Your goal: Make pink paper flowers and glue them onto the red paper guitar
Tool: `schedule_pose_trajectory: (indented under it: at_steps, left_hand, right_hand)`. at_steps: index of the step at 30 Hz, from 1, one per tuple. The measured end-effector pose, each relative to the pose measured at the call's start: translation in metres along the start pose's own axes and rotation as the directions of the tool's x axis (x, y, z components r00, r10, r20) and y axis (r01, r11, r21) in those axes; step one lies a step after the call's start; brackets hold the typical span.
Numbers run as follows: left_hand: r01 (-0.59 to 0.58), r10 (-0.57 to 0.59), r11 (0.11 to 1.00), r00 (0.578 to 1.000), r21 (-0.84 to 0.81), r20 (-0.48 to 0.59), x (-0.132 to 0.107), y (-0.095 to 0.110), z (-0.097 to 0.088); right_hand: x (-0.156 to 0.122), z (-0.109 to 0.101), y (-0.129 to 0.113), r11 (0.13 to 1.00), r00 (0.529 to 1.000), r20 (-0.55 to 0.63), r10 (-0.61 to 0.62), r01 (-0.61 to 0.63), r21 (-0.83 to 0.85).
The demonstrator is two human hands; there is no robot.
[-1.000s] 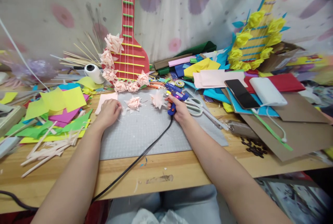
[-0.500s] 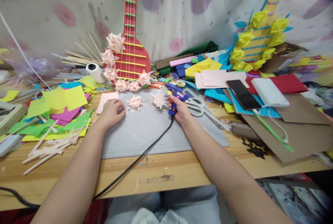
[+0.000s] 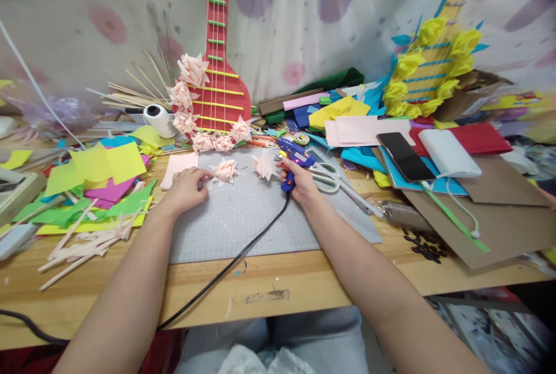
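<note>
Near the back edge of the tabletop (image 3: 310, 293) stands a red instrument (image 3: 220, 85); a mat (image 3: 243, 217) spreads toward the front edge. The left hand (image 3: 186, 189) has parted fingers; the right hand (image 3: 302, 184) grips a glue gun (image 3: 299, 157). On the mat, one pink flower (image 3: 225, 171) lies beside the left hand, another flower (image 3: 263, 165) by the gun.

Glue gun (image 3: 300, 158) in right hand (image 3: 301, 182)

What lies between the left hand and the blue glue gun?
In the head view, a pink flower lies beside the left hand and a paler flower near the glue gun, both on the grey mat.
</note>
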State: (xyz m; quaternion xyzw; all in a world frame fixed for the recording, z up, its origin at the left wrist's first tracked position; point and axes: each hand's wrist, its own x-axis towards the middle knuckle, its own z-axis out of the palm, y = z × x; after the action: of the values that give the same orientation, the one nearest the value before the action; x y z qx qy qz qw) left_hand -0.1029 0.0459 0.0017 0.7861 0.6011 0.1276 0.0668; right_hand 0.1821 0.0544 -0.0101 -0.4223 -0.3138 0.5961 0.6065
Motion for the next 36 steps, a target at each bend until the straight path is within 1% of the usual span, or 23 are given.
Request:
schedule_pose_trajectory:
  at_steps: [4,9,14,19,22,26,30,36]
  left_hand:
    - [0.021,-0.021,0.999,1.000,0.029,0.001,0.001,0.003,-0.001]
    - [0.004,-0.004,1.000,1.000,0.027,-0.020,0.002,0.002,0.000]
    - [-0.005,0.005,1.000,0.998,-0.013,-0.058,0.001,-0.002,0.004]
    - [-0.077,0.072,0.996,0.992,-0.051,-0.103,0.004,-0.008,0.009]
    - [-0.110,0.105,0.993,0.989,-0.044,-0.103,0.007,-0.009,0.009]
    - [-0.111,0.109,0.994,0.990,-0.017,-0.092,0.010,-0.008,0.007]
    - [-0.143,0.140,0.989,0.986,-0.024,-0.092,0.009,-0.009,0.008]
    - [-0.154,0.152,0.988,0.985,-0.024,-0.078,0.007,-0.009,0.008]
  right_hand:
    - [0.000,-0.001,0.001,1.000,1.000,0.003,0.005,-0.005,-0.009]
    - [0.001,-0.002,0.002,1.000,1.000,0.003,0.001,-0.001,-0.001]
    - [0.002,-0.002,0.002,1.000,1.000,0.003,-0.006,0.006,-0.005]
    - [0.001,-0.001,0.003,1.000,1.000,0.000,-0.016,0.016,-0.001]
    - [0.001,-0.001,0.002,1.000,1.000,0.004,-0.016,0.016,-0.003]
    - [0.001,-0.001,0.003,0.999,1.000,-0.006,-0.023,0.023,-0.025]
    - [0.001,-0.001,0.002,1.000,1.000,-0.019,-0.022,0.022,-0.020]
    - [-0.001,0.001,0.000,1.000,1.000,-0.031,-0.002,0.003,0.010]
